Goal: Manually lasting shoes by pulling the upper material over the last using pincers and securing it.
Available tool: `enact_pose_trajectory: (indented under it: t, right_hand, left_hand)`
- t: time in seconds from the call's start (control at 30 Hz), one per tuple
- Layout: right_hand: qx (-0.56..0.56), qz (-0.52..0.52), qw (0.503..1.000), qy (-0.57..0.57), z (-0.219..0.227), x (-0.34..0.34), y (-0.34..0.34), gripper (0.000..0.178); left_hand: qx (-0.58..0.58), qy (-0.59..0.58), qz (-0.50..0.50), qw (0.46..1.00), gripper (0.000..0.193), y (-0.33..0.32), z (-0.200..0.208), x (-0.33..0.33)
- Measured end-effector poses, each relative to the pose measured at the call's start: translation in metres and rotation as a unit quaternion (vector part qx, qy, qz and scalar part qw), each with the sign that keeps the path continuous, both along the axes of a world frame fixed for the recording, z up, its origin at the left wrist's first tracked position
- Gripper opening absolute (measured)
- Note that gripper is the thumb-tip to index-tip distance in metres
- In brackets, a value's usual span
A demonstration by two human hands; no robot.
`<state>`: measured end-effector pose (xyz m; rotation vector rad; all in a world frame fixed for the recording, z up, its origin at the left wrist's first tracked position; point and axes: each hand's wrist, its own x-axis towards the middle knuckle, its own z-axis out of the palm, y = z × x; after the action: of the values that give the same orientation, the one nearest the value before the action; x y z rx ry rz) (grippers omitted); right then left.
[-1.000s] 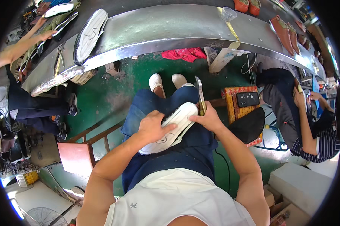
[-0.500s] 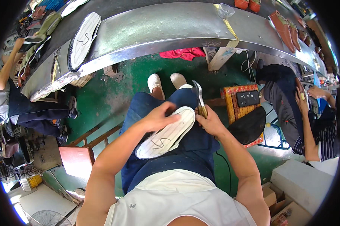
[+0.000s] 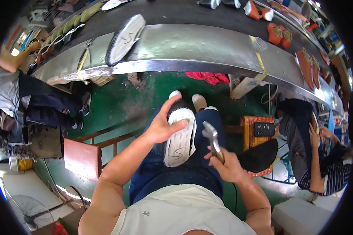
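Observation:
My left hand [image 3: 163, 124] grips a shoe [image 3: 180, 137] by its toe end, sole up, with the thumb on the pale sole and the fingers round the dark upper. A curved pen mark shows near the heel, and a strip along the sole's right edge stands loose. The shoe is above my lap. Just right of it, my right hand [image 3: 228, 166] is closed round the handle of a hammer [image 3: 211, 135]. Its metal head points up and away, apart from the shoe. A similar shoe [image 3: 125, 39] lies sole up on the metal-edged bench [image 3: 192, 41].
Red shoes [image 3: 278, 34] and brown shoes [image 3: 307, 68] stand on the bench, near a clear cup [image 3: 258, 44]. On my right, a phone [image 3: 264, 129] and a black pad [image 3: 258, 156] rest on a woven seat. A wooden stool [image 3: 82, 156] stands left. Co-workers sit at both sides.
The shoe has turned more upright and shifted away from my right hand, with my left hand now wrapped round its toe. The hammer has come nearer my body. The view has shifted.

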<state>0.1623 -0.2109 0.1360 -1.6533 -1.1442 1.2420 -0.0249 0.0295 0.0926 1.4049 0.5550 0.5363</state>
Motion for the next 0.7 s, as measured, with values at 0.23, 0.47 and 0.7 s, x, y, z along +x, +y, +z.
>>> enact_pose_trajectory:
  t: [0.23, 0.47, 0.7]
  right_hand:
    - [-0.084, 0.024, 0.974, 0.211, -0.01, -0.043, 0.022, 0.04]
    - [-0.138, -0.033, 0.909, 0.392, 0.004, -0.058, 0.036, 0.033]
    - [-0.09, -0.099, 0.919, 0.37, -0.01, -0.061, 0.045, 0.029]
  left_hand:
    - [-0.004, -0.023, -0.001, 1.0, 0.069, -0.005, 0.005, -0.037]
    - [0.044, -0.008, -0.048, 0.998, 0.063, 0.002, 0.014, -0.056]
    - [0.097, 0.042, -0.046, 0.993, 0.064, 0.01, 0.003, -0.059]
